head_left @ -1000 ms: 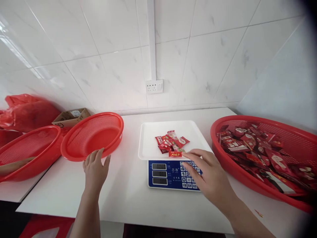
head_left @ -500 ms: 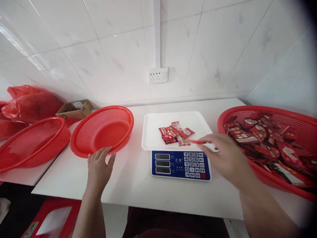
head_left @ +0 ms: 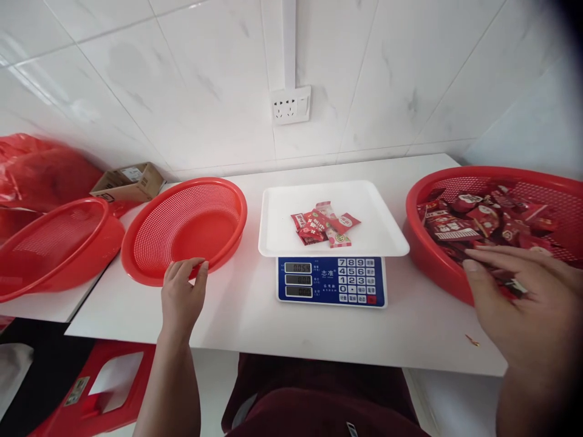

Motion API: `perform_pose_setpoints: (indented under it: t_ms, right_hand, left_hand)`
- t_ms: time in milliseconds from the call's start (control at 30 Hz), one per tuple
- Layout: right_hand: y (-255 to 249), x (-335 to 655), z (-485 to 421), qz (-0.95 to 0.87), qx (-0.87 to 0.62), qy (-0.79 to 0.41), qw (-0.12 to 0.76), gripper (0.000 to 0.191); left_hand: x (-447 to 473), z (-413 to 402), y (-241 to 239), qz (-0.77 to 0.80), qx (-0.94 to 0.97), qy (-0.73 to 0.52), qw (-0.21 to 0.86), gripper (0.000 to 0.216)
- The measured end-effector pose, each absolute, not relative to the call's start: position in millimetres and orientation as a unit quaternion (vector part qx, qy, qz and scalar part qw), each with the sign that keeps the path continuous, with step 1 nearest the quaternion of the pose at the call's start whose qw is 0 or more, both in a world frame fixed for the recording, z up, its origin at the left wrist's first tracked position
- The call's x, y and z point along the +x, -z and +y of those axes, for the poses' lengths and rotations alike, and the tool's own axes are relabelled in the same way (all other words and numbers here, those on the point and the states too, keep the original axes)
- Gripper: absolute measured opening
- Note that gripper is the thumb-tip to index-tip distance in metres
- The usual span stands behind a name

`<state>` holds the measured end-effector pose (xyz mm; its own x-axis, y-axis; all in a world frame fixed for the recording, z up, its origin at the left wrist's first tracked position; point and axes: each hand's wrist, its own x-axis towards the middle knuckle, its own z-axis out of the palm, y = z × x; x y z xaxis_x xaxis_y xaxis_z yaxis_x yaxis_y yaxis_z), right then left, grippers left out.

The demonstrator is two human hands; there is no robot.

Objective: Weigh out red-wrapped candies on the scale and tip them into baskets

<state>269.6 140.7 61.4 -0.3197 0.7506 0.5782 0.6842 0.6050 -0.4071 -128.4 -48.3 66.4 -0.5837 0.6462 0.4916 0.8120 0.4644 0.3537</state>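
Note:
My left hand (head_left: 183,297) rests at the near rim of an empty red mesh basket (head_left: 136,276), its thumb apart from the bent fingers and nothing visibly held. To the right, my right hand (head_left: 537,303) is over the near side of a larger red basket (head_left: 432,270) of red snack packets (head_left: 485,217). Its fingers are stretched out, with a gap to the thumb; part of the hand falls in the dark picture edge. Between the baskets, several small red and pink packets (head_left: 314,226) lie on the white tray (head_left: 378,233) of a blue digital scale (head_left: 331,282).
Another red basket (head_left: 98,255) stands on the left, with red plastic bags (head_left: 45,173) and a small open cardboard box (head_left: 130,184) behind it. A tiny scrap (head_left: 472,341) lies near the front edge of the white table (head_left: 255,328). The tiled wall carries a socket (head_left: 291,106).
My right hand has moved right from the tray, where it held a red packet, to the full basket. The scale's top reading differs. My left hand stays at the rim; the view has tilted down.

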Motion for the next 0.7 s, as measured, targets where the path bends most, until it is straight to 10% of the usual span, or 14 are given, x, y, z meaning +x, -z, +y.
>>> perform_pose_setpoints:
  t_ms: [700]
  right_hand:
    - [-17,205,157,-0.818,-0.391,-0.047,0.420,0.031]
  left_hand:
    - [-27,86,-84,-0.655,-0.707,0.268,0.006,0.034]
